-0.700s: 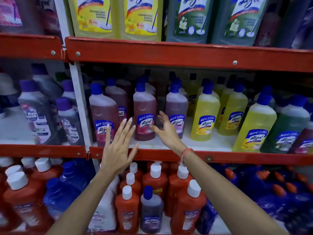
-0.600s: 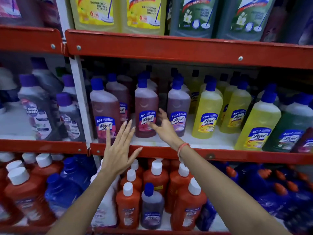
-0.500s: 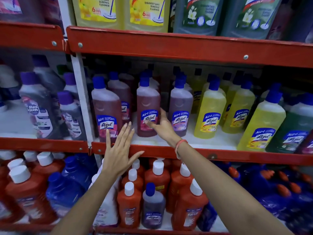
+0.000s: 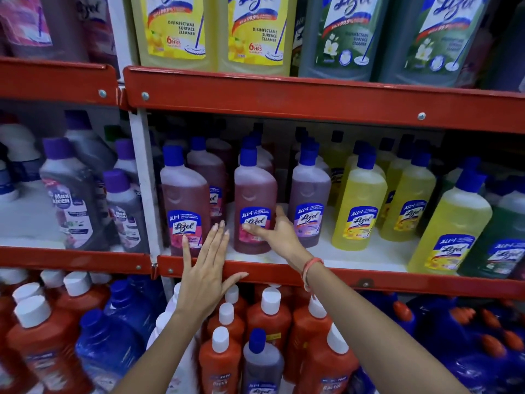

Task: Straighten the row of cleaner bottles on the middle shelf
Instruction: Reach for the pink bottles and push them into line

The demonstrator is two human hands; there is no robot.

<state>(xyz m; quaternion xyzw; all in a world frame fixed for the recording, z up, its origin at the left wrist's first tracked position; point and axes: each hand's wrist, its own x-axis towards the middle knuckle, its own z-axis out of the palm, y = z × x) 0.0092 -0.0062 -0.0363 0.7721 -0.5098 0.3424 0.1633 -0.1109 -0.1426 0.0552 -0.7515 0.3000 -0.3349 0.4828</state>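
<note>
Now right hand (image 4: 277,233) fingers spread, touching red bottle (image 4: 253,194)

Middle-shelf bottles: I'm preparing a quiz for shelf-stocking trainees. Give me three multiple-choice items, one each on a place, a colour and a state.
1. Where is the right hand?
A. on the second pink bottle's label
B. on a yellow bottle
C. on the top shelf

2. What colour are the middle-shelf bottle caps?
A. white
B. blue
C. orange

3. How is the left hand?
A. closed on a cap
B. open, fingers spread, holding nothing
C. lifting a bottle

Answers: 1 A, its fingers lie across that label; 2 B, each front cap is blue; 3 B, it is flat before the red shelf edge.
</note>
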